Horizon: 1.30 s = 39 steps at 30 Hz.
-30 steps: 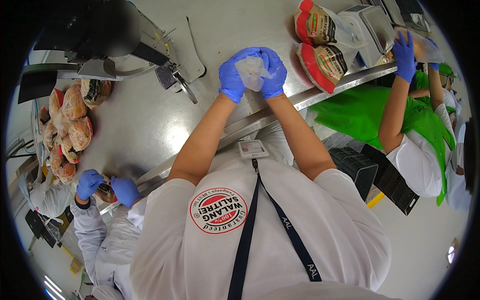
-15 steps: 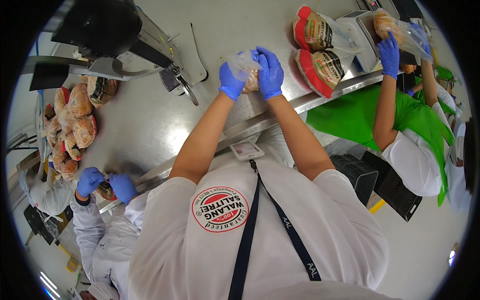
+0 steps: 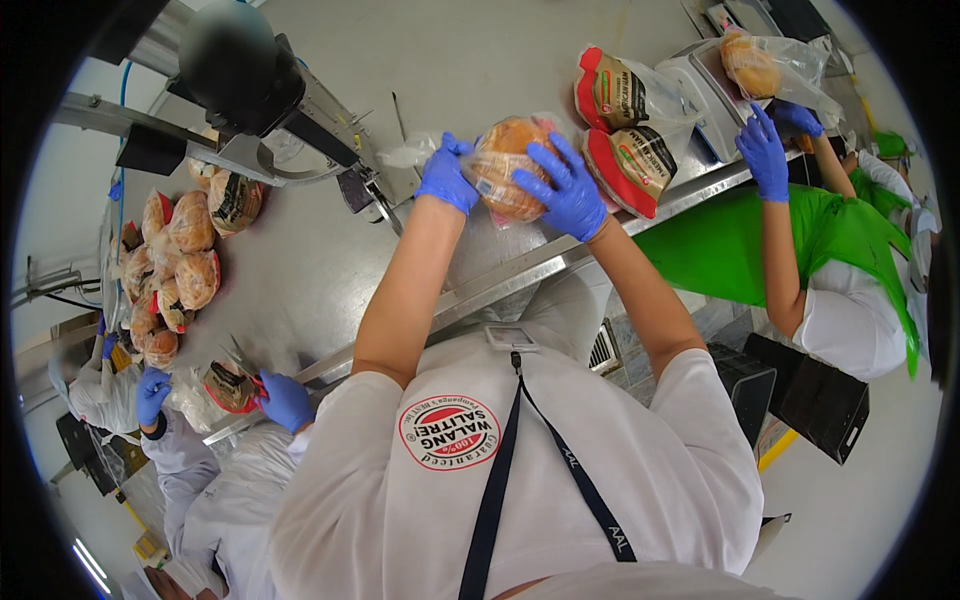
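A round, orange-brown bagged ham (image 3: 510, 168) is between my gloved hands, tilted above the steel table. My left hand (image 3: 449, 178) is closed at its left side, around the gathered neck of the clear bag, whose loose end (image 3: 405, 153) sticks out to the left. My right hand (image 3: 565, 190) grips the ham from the right, its fingers spread over the top. Just right of it lie two bagged hams with red and tan labels (image 3: 630, 168). A metal clipping machine (image 3: 300, 120) stands to the left.
A co-worker at right in a green apron (image 3: 720, 235) has gloved hands by a scale (image 3: 700, 85) bearing another bagged ham (image 3: 750, 66). At left, a co-worker holds scissors (image 3: 240, 358) by a labelled ham (image 3: 230, 387). Several bagged hams (image 3: 190, 222) are piled beyond. Black crates (image 3: 800, 390) stand below.
My hands have moved apart, and the ham, mostly covered before, now shows between them. The right co-worker's hands have dropped from the bagged ham at the scale. Scissors now show at left.
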{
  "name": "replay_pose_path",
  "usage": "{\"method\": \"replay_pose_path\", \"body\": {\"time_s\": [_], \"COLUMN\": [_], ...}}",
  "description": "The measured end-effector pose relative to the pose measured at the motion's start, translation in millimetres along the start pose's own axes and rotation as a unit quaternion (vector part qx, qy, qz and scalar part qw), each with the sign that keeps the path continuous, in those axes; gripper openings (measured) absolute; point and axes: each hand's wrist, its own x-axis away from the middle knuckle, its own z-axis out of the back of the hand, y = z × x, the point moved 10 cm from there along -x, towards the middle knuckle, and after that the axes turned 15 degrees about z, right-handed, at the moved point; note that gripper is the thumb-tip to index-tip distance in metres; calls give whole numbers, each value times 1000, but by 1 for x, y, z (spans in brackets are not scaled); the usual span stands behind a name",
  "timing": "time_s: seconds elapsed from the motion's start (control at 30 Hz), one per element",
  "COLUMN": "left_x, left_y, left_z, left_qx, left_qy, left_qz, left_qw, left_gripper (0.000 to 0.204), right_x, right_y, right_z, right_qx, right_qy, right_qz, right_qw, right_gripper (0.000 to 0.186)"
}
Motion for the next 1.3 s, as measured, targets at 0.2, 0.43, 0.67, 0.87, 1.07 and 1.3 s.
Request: {"method": "replay_pose_path", "body": {"time_s": [0.2, 0.43, 0.67, 0.87, 1.07, 1.3], "left_x": [58, 73, 40, 78, 111, 130], "left_y": [21, 8, 27, 3, -5, -2], "left_z": [-121, -152, -59, -75, -94, -20], "left_qx": [-86, -44, 142, 94, 89, 282], "left_qy": [-46, -346, -114, -3, -339, -155], "left_qz": [-74, 37, -35, -62, 46, 60], "left_qw": [993, 936, 983, 994, 935, 945], "left_gripper": [29, 26, 18, 37, 19, 6], "right_x": [14, 14, -4, -22, 38, -44], "right_y": [42, 20, 40, 36, -29, -5], "right_z": [-4, -39, 30, 39, -60, 16], "right_qx": [-414, -515, -432, -391, -846, -634], "right_qy": [158, 18, 159, 58, 130, 113], "right_qz": [-327, -364, -300, -291, -497, -282], "right_qw": [835, 776, 836, 871, 140, 711], "right_gripper": [95, 70, 114, 91, 68, 117]}}
